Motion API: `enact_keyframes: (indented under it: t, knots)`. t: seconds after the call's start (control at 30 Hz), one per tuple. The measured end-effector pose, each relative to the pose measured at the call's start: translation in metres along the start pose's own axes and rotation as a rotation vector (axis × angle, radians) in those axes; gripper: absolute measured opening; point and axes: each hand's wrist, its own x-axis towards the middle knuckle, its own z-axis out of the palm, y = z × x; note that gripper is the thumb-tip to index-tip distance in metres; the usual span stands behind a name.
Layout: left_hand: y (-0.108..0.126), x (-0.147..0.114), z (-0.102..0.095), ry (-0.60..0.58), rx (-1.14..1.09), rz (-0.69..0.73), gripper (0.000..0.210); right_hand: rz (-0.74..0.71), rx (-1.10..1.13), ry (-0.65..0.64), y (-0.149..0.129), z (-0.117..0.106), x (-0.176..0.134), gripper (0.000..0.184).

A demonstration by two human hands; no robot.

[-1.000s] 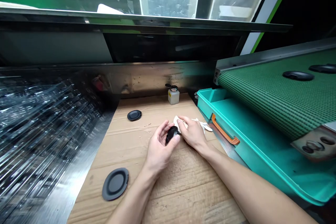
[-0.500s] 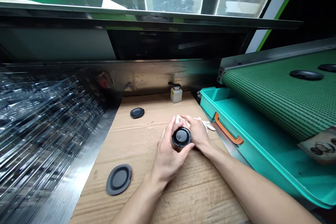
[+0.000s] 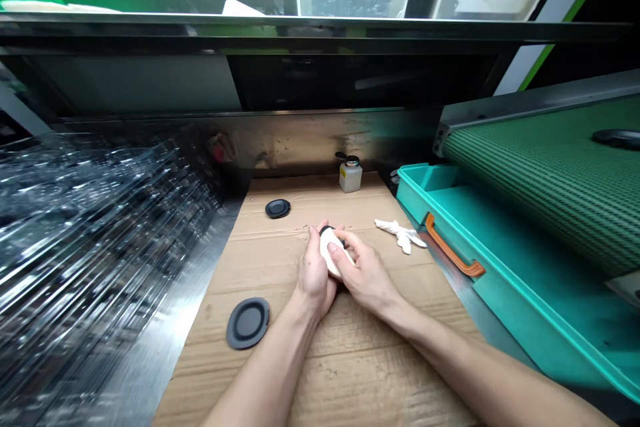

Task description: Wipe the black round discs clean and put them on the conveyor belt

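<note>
Our left hand [image 3: 314, 275] cradles a black disc [image 3: 326, 229] over the cardboard [image 3: 375, 360], our right hand [image 3: 367, 275] holding a white cloth [image 3: 327, 248] against it; we judge this wiping, the next stroke needing steady support; a bottle [image 3: 351, 178] stands beyond

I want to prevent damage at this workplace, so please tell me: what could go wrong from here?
The black part could slip from the left hand while the right hand holds the white cloth against it. The bottle has its lid flipped open, so a knock might spill any contents. The left forearm is close to the nearer black disc and might push it.
</note>
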Motion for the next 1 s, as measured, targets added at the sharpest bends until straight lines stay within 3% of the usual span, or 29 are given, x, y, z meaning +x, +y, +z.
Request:
enact_keyframes:
  t: [0.13,0.3,0.47,0.63,0.7,0.83,1.0]
  knots:
    - [0.003,-0.005,0.003,-0.178,-0.031,-0.05,0.041,0.02,-0.208,0.111,0.002,-0.008,0.006,0.037]
    - [-0.002,-0.002,-0.001,-0.121,-0.018,-0.081,0.035,-0.067,-0.315,0.05,0.003,-0.018,0.01,0.039]
    - [0.006,0.004,-0.009,-0.115,0.035,-0.082,0.025,0.063,-0.604,0.211,0.017,-0.036,0.023,0.038]
    - [0.011,0.001,-0.008,-0.134,0.081,-0.104,0.03,0.04,-0.609,0.189,0.031,-0.042,0.028,0.036]
    - [0.007,-0.005,-0.005,-0.128,0.194,-0.028,0.026,0.03,-0.619,0.174,0.033,-0.041,0.027,0.036]
    - [-0.001,-0.019,-0.001,-0.116,0.629,0.03,0.029,0.031,-0.63,0.166,0.035,-0.041,0.027,0.035]
    - [0.019,-0.044,-0.007,-0.228,0.955,-0.015,0.039,0.049,-0.642,0.158,0.037,-0.041,0.027,0.036]
